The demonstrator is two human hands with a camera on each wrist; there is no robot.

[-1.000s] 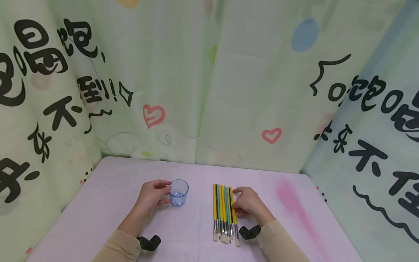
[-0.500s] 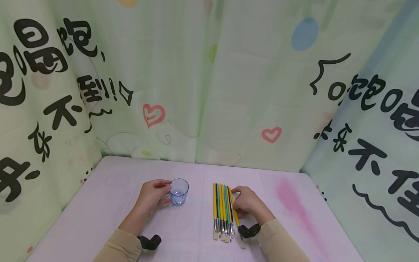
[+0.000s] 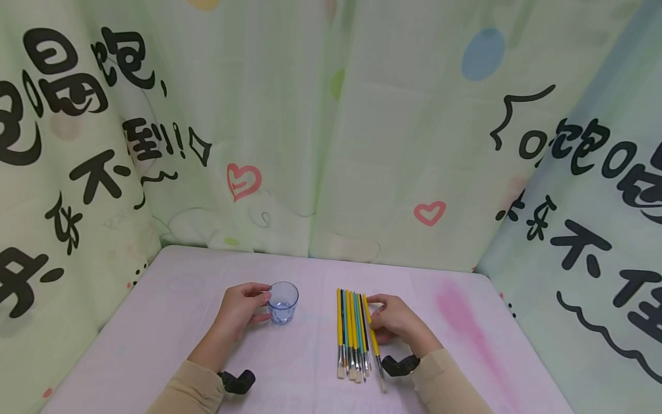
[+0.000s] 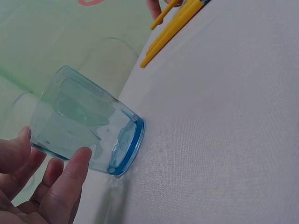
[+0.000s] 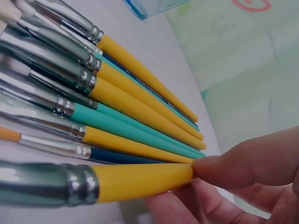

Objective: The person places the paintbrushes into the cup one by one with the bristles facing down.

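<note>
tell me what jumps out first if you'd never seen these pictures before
A row of paintbrushes with yellow and teal handles lies side by side at the middle of the pale table. The right hand pinches the rightmost yellow brush, which sits angled away from the others. To their left, the left hand holds a small blue see-through cup, and cloth with bold black writing and pink hearts hangs behind.

Table (image 3: 170,322): pale pink cloth, darker pink smear at right. On it stood a blue glass (image 3: 283,303); a row of paintbrushes (image 3: 353,333) lay alongside, bristles toward the near edge.
</note>
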